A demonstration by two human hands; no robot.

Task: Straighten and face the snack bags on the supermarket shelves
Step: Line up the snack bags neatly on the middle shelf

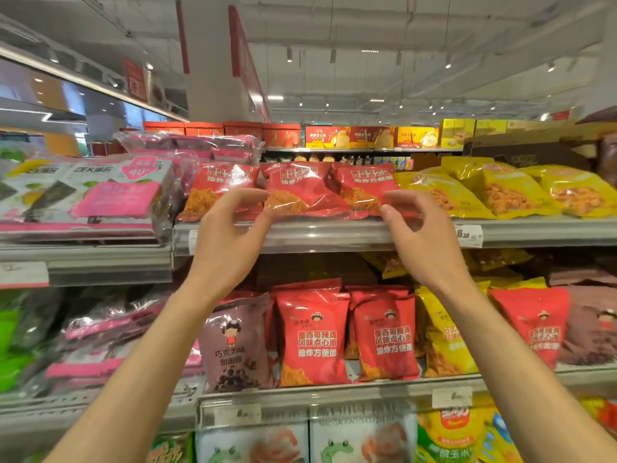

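Observation:
Three red snack bags lie side by side, leaning back, on the upper shelf (334, 233). My left hand (230, 235) reaches up and pinches the lower left edge of the middle red bag (297, 188) between forefinger and thumb. My right hand (422, 228) pinches the lower right corner of the right red bag (362, 185), its other fingers curled. The left red bag (213, 188) lies untouched beside my left hand. Both forearms rise from the bottom of the view.
Yellow snack bags (500, 192) fill the shelf to the right, pink and white seaweed packs (100, 192) the left. The lower shelf (334, 392) holds upright red bags (314, 332), a brown bag (233, 339) and yellow ones. Price tags (469, 234) sit on the shelf edges.

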